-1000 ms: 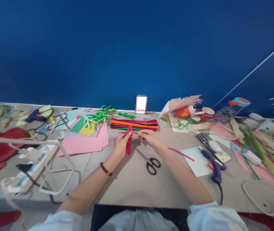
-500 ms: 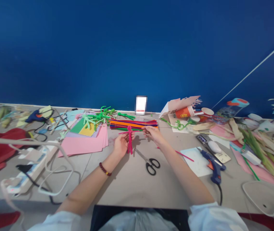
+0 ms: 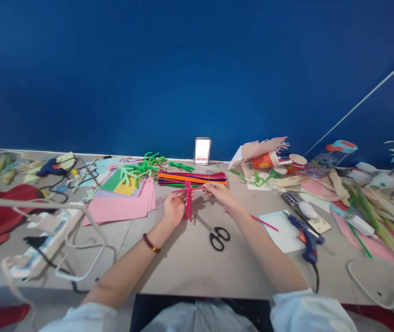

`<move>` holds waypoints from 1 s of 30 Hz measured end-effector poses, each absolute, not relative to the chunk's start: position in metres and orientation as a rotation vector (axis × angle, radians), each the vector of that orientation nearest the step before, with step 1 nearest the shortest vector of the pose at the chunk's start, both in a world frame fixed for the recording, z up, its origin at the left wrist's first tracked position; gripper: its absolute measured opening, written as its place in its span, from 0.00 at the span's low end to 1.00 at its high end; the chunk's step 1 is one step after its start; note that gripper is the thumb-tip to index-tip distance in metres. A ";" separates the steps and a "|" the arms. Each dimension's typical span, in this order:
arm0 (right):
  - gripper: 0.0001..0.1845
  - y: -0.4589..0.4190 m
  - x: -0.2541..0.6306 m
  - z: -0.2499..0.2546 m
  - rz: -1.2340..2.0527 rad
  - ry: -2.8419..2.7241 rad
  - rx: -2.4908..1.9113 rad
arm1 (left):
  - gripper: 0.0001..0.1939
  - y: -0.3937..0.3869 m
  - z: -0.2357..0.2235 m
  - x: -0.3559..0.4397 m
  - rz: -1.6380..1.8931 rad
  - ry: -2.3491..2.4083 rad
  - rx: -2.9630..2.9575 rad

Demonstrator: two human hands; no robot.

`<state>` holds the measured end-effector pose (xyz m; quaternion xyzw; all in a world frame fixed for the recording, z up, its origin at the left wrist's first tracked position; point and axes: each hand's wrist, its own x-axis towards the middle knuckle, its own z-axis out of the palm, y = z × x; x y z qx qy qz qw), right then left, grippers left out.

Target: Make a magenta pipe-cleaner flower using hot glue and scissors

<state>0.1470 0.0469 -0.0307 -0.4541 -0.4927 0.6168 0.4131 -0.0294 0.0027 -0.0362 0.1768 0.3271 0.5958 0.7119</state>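
My left hand (image 3: 174, 206) is closed on a pink pipe-cleaner figure (image 3: 189, 205) with a looped head, thin side arms and a twisted stem pointing down. My right hand (image 3: 218, 192) pinches the figure's right arm, fingers closed on the thin pink strand. Both hands hover over the grey table (image 3: 183, 258), just in front of a bundle of coloured pipe cleaners (image 3: 192, 178). Black-handled scissors (image 3: 217, 235) lie just below my right hand.
Coloured paper sheets (image 3: 124, 203) and green pipe-cleaner shapes (image 3: 144, 167) lie to the left, with a power strip and cables (image 3: 44, 244) further left. A blue glue gun (image 3: 305, 235), a loose pink pipe cleaner (image 3: 264, 222), paper cups (image 3: 269, 160) and dried leaves (image 3: 373, 207) crowd the right.
My right hand slid a little to the right along the figure's arm and back slightly. The pink figure shifted slightly right in my left hand.
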 end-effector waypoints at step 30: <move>0.13 0.048 0.150 -0.029 1.522 -1.255 -1.135 | 0.13 0.001 -0.041 -0.023 1.312 0.987 0.529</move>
